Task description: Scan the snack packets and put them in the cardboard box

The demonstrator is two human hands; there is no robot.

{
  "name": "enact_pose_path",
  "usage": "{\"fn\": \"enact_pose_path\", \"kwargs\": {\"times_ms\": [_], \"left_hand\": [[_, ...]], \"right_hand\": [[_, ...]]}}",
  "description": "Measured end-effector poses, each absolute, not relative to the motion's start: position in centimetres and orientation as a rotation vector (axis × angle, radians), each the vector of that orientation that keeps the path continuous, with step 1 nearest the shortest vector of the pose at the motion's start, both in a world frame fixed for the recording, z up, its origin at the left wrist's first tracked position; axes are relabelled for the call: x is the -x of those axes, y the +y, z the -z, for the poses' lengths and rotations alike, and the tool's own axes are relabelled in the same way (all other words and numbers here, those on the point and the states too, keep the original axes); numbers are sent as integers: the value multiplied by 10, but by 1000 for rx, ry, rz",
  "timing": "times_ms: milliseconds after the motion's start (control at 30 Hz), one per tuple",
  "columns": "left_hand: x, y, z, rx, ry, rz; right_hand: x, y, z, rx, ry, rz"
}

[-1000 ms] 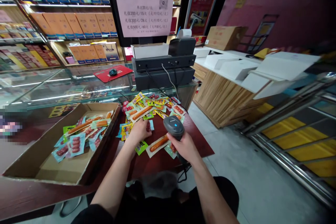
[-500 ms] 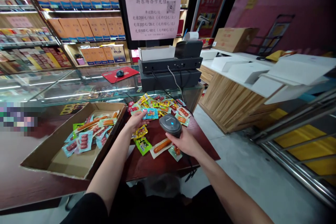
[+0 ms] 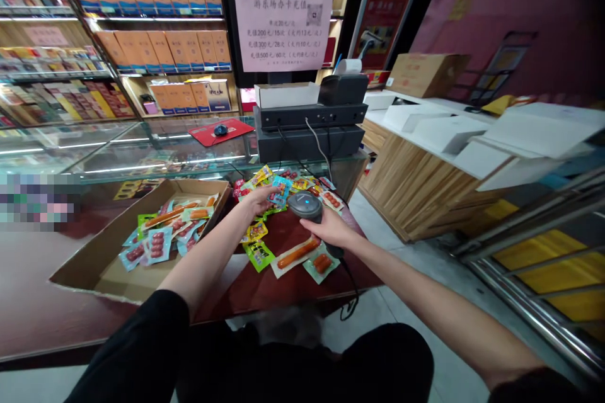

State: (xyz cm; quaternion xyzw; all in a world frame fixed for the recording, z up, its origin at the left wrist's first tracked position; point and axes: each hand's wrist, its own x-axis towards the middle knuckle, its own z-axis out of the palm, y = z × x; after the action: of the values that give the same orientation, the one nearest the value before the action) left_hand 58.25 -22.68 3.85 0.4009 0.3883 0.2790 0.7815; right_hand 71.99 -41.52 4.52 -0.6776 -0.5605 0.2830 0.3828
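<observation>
Between the fingers of my left hand (image 3: 259,199) is a small blue snack packet (image 3: 280,190), held above a pile of colourful packets. My right hand (image 3: 328,227) is wrapped round a dark grey barcode scanner (image 3: 305,204) with a small blue light on top; its head is close to the right of the blue packet. On the dark red table (image 3: 227,302) below lie a long sausage packet (image 3: 295,256), a packet of short sausages (image 3: 322,263) and a green packet (image 3: 259,255). To the left, a shallow cardboard box (image 3: 108,271) contains several sausage packets (image 3: 158,243).
Behind the pile stand a black cash drawer (image 3: 307,143), a receipt printer (image 3: 344,88) and a screen back bearing a pink paper sign (image 3: 283,25). A glass counter (image 3: 118,157) runs leftward. The scanner cord (image 3: 350,277) hangs over the table's right edge. Metal rails (image 3: 534,315) stand at right.
My left hand has moved right and slightly up with the blue packet, which is now tilted more upright. The scanner has shifted slightly up, uncovering more of the sausage packets. The view has shifted slightly.
</observation>
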Motion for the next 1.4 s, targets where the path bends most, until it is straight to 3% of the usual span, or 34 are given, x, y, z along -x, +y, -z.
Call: {"fn": "enact_pose_path", "kwargs": {"times_ms": [367, 567, 800, 1067, 1400], "left_hand": [[-556, -229, -68, -880, 791, -825], [-527, -217, -68, -999, 802, -950], [-515, -206, -66, -1109, 888, -1050], [-513, -204, -66, -1024, 923, -1092], [-509, -199, -66, -1084, 890, -1126]], "right_hand": [[-693, -394, -34, 1581, -1419, -713], [-710, -357, -50, 1508, -1556, -508], [-713, -326, -66, 1308, -1727, -645], [-705, -328, -50, 1485, -1634, -893], [-695, -319, -70, 1388, -1689, -620]]}}
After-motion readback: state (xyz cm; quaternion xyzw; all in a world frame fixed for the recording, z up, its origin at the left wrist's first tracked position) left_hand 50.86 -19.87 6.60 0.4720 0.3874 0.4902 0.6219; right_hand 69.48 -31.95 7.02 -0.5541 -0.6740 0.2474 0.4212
